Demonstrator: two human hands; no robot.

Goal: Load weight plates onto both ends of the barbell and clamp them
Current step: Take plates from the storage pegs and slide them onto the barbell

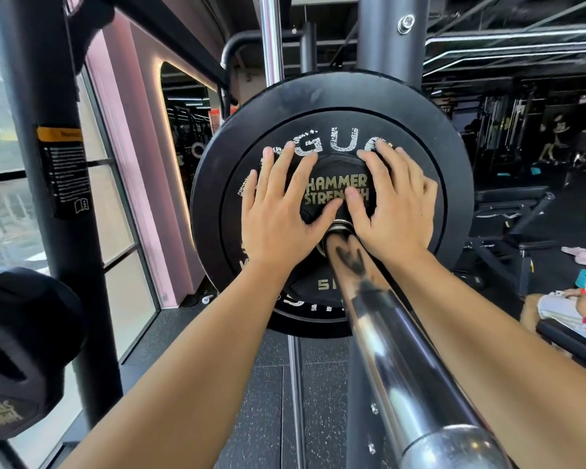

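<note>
- Your left hand (pixel 278 204) lies flat on the small plate (pixel 335 187), just left of the bar (pixel 386 333). Its fingers are spread and it pinches nothing.
- Your right hand (pixel 391 204) lies flat on the same plate, just right of the bar, with its fingers spread too.
- The small plate is on the bar, and it looks pushed up against the big plate (pixel 318 99) behind it.
- So I think this end has its plates on, or almost.
- No clamp shows on the bar, and the shiny part near you is bare. I think the clamp is still left to do.
- The far end of the bar is hidden, so you cannot tell if it has plates.
- Another black plate (pixel 24 350) sits far left of the bar.
</note>
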